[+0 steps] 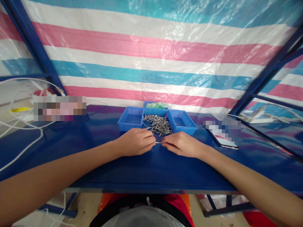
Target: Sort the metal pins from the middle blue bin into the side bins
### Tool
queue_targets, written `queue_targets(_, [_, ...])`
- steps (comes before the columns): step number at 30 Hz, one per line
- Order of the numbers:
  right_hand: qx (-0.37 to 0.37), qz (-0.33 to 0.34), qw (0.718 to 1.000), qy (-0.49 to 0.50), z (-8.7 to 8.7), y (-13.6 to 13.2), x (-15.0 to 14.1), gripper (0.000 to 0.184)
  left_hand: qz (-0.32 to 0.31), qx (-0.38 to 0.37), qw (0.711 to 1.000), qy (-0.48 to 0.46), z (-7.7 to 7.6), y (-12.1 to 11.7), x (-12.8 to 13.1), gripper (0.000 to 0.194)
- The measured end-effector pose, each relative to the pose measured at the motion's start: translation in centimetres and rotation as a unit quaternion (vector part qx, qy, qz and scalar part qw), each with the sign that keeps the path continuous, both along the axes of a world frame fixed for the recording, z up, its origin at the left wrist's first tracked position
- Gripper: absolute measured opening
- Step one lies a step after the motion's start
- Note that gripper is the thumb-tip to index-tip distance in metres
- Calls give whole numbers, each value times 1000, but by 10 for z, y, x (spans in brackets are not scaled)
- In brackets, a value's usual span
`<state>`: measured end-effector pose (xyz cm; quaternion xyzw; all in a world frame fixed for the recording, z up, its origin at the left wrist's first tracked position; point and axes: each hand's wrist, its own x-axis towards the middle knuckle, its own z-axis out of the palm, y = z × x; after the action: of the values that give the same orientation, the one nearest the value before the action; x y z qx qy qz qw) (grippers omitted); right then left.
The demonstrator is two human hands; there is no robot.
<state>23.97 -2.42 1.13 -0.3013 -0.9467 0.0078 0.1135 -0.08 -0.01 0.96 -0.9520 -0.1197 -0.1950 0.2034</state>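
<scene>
My left hand (137, 142) and my right hand (181, 144) meet low over the blue tabletop, fingertips facing each other. Between them stretches one thin, silvery metal pin (158, 142), pinched at its left end by the left fingers and at its right end by the right fingers. Its exact kind is too small to make out. Just beyond my fingers lies a loose heap of similar metal pins (158, 124). A blue plastic bin (132, 108) stands left of the heap, and another blue bin (194, 128) stands right of it.
Behind the heap, a further blue bin (145, 104) holds a green plastic bag (156, 105). A phone (221, 138) lies to the right on the blue table (146, 173). White cables (39, 138) loop at the left. Striped plastic sheeting (151, 56) hangs behind, between blue metal posts.
</scene>
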Motion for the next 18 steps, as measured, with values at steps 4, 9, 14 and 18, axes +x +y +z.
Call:
queue_targets(4, [20, -10, 1000, 6, 5, -2, 0, 27, 13, -16, 1000, -7, -1, 2, 0, 28])
queue_targets(9, [28, -10, 999, 11, 5, -2, 1, 28, 31, -27, 999, 13, -5, 5, 0, 27])
queue_targets(14, [20, -8, 1000, 8, 4, -2, 1, 26, 35, -30, 999, 26, -6, 6, 1, 28])
queue_targets(18, [23, -13, 1000, 5, 3, -2, 1, 27, 35, -43, 998, 24, -5, 5, 1, 26])
